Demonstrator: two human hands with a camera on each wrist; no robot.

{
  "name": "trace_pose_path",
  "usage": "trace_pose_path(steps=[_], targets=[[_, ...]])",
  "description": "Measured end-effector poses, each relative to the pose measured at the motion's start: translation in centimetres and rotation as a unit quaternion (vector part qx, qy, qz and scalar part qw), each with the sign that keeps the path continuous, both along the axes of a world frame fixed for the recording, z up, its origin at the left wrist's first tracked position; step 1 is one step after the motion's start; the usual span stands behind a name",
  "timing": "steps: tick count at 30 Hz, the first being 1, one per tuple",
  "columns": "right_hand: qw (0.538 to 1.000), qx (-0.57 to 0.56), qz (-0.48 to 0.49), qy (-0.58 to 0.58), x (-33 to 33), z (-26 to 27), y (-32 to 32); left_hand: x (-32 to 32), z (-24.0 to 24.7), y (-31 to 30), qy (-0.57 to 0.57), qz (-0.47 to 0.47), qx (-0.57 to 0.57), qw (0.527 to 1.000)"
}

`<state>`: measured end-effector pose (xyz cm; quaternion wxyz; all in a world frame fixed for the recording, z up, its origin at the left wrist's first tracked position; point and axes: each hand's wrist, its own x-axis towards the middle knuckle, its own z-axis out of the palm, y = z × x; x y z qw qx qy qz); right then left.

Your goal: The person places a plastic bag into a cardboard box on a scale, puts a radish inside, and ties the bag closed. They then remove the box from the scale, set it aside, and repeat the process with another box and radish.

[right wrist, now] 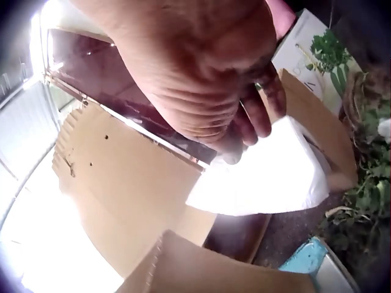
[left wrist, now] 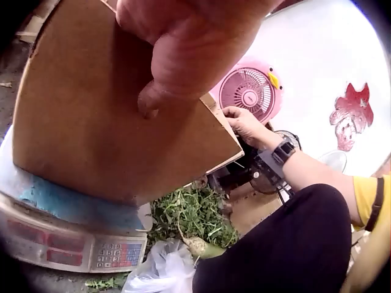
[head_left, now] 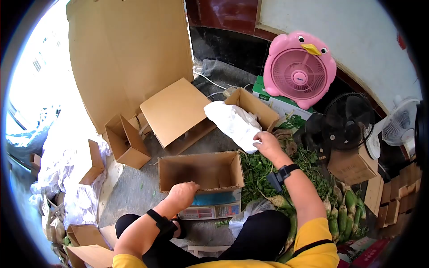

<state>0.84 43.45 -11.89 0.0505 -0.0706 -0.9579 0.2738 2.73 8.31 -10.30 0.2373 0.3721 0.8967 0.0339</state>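
Item 1: cardboard box [head_left: 210, 172]. Plain brown, oblong, top open, nothing visible inside. It stands upright on a blue-topped scale [head_left: 214, 207] right in front of me. My left hand [head_left: 183, 194] grips its near rim, thumb on the outer wall.

Item 2: white sheets [head_left: 234, 123]. A soft, crumpled bundle that spills out of a smaller open carton [head_left: 257, 107] behind and to the right of item 1. My right hand [head_left: 267, 144] pinches its lower edge.
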Motion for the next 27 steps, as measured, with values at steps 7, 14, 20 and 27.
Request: trace_pose_path(steps=[7,14,20,27], targets=[[0.951,0.308,0.012,0.005,-3.3,-2.1,-1.3,0.1,0.8,0.7,-0.006,-0.011,0.013,1.0],[0.941,0.333,0.029,0.055,-4.6,-4.1,0.7,-0.1,0.9,0.6,-0.019,-0.017,0.026,0.999],[0.977,0.17,-0.02,0.124,-5.3,-4.2,1.4,-0.2,1.0,0.6,-0.019,-0.017,0.024,0.999],[0.952,-0.266,-0.151,0.031,-6.6,-4.9,4.0,-0.3,1.3,0.8,-0.038,-0.012,0.022,0.999]])
